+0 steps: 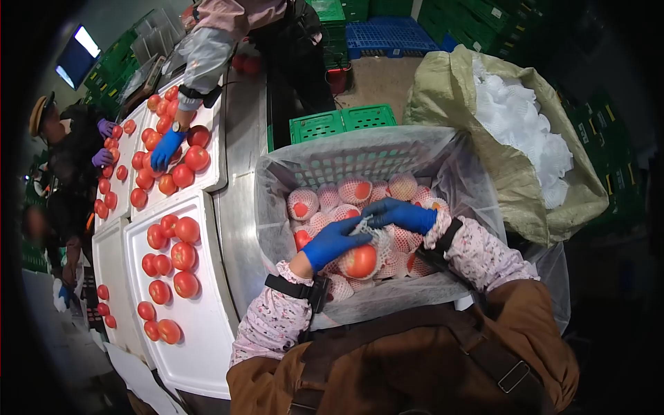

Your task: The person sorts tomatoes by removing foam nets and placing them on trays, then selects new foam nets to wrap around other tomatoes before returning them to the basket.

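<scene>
Fingers (353,226) nearly closed, left hand (332,243) and right hand (404,216) pinch a tomato's (361,263) netting (380,241).

Stacked green crates (477,22) stand at the back beside a blue pallet (387,34), behind a stretch of brownish floor (384,86). Bright white patches show on a dark panel (77,61) before a pale wall (116,19). The metal tabletop (241,149) gleams dully.

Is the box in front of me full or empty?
Partly full: netted tomatoes spread across the box, while its far wall shows bare above them. I can't tell how deep they go.
</scene>
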Demonstrator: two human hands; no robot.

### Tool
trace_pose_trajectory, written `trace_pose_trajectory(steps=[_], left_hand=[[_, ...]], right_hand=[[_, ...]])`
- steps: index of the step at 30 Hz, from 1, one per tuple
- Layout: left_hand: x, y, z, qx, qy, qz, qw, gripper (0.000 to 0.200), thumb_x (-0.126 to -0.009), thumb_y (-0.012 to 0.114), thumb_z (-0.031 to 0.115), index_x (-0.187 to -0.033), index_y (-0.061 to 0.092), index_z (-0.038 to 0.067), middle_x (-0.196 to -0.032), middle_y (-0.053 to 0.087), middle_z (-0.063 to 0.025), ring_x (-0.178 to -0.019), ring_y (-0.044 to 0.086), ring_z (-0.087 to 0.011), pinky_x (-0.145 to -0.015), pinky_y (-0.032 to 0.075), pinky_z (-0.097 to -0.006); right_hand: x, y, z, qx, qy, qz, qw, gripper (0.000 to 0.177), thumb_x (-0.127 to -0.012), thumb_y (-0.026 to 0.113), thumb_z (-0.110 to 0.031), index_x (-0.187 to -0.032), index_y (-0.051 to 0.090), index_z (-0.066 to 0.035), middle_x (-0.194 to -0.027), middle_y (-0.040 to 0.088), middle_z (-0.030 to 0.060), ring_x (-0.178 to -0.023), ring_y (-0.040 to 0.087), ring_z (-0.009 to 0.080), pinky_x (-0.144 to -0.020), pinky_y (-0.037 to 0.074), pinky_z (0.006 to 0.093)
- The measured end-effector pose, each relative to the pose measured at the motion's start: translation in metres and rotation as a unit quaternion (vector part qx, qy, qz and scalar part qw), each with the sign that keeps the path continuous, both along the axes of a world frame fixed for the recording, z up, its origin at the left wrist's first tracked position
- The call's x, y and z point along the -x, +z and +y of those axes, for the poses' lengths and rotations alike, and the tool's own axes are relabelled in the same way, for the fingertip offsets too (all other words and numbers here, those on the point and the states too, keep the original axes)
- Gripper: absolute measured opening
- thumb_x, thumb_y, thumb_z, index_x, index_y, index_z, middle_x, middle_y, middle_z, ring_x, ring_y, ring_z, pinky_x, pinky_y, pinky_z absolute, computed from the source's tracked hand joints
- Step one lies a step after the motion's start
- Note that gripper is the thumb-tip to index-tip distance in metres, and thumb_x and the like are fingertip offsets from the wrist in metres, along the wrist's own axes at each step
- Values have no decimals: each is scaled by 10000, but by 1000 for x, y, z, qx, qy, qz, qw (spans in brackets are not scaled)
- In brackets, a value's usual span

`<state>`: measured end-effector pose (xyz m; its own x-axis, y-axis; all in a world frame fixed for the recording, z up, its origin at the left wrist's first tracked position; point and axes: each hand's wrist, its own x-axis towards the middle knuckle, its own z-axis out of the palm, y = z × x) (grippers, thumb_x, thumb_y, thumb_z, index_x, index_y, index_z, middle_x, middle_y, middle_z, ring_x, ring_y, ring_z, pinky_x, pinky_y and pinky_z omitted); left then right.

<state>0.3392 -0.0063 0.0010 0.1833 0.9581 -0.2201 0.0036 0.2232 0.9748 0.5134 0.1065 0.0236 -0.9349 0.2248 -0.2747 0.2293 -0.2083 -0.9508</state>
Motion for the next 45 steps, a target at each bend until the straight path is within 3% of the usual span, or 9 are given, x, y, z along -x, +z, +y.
trace_pose_trajectory(steps=[8, 11, 20, 22, 26, 28, 34, 38, 45], left_hand=[[12, -14, 6, 65, 228, -164, 958, 207, -750, 478, -9, -919, 594, -39, -858, 619, -87, -771, 582, -143, -708, 456, -237], [14, -23, 10, 25, 311, -104, 944, 223, -742, 460, -13, -921, 591, -33, -884, 616, -95, -795, 582, -151, -729, 451, -242], [24, -30, 15, 165, 315, -129, 926, 252, -767, 484, 37, -1006, 562, 25, -904, 603, -87, -797, 575, -182, -719, 447, -255], [20, -27, 15, 204, 306, -124, 921, 306, -762, 495, 48, -1064, 545, 43, -924, 601, -94, -805, 577, -192, -715, 449, -257], [11, -26, 16, 101, 203, 16, 974, 616, -733, 563, 84, -1305, 338, 122, -1025, 580, -128, -868, 578, -217, -763, 448, -283], [1, -37, 11, -99, 66, 175, 977, 707, -736, 593, 117, -1355, 267, 216, -1064, 561, -208, -891, 586, -255, -782, 443, -304], [7, -28, 17, -14, 67, 204, 977, 313, -779, 587, 136, -1083, 570, 68, -977, 608, -143, -814, 595, -217, -715, 449, -280], [9, -27, 18, 111, 200, -171, 958, 205, -826, 555, 142, -979, 569, 6, -896, 606, -39, -785, 579, -118, -683, 450, -237], [10, -4, 16, 71, 92, -189, 975, 193, -822, 563, 112, -985, 558, 8, -903, 600, -54, -808, 571, -124, -724, 460, -231]], right_hand=[[28, -153, 65, -377, -275, -225, 855, 279, -782, 569, -161, -1011, 584, -2, -1001, 604, 154, -918, 576, 253, -823, 425, 311], [38, -173, 57, -265, -412, -23, 871, 281, -775, 566, -174, -998, 584, -3, -971, 603, 181, -890, 578, 315, -795, 437, 335], [58, -89, 32, -318, -386, -30, 865, 194, -806, 530, -185, -887, 582, -17, -830, 616, 126, -758, 584, 260, -693, 446, 329], [52, -73, 21, -160, -105, -16, 981, 191, -811, 528, -184, -876, 581, -12, -775, 606, 68, -702, 561, 194, -674, 446, 310], [40, -57, 6, 163, -176, 14, 971, 156, -809, 508, -139, -837, 595, -14, -755, 583, 26, -676, 513, 99, -630, 419, 230], [30, -49, 1, 113, -97, 22, 989, 160, -823, 483, -144, -853, 585, -24, -724, 577, 9, -635, 505, 76, -580, 398, 213], [6, -47, 17, -7, -29, -36, 999, 218, -796, 567, -185, -952, 562, -32, -830, 583, 15, -757, 539, 103, -653, 426, 229], [15, -13, -29, -415, -121, 47, 900, 721, -621, 745, -311, -1210, 401, -77, -1119, 489, 173, -971, 544, 287, -826, 436, 348], [28, -31, -32, -328, -215, 26, 919, 523, -657, 704, -258, -1101, 495, -76, -972, 571, 133, -887, 583, 277, -755, 460, 342]])
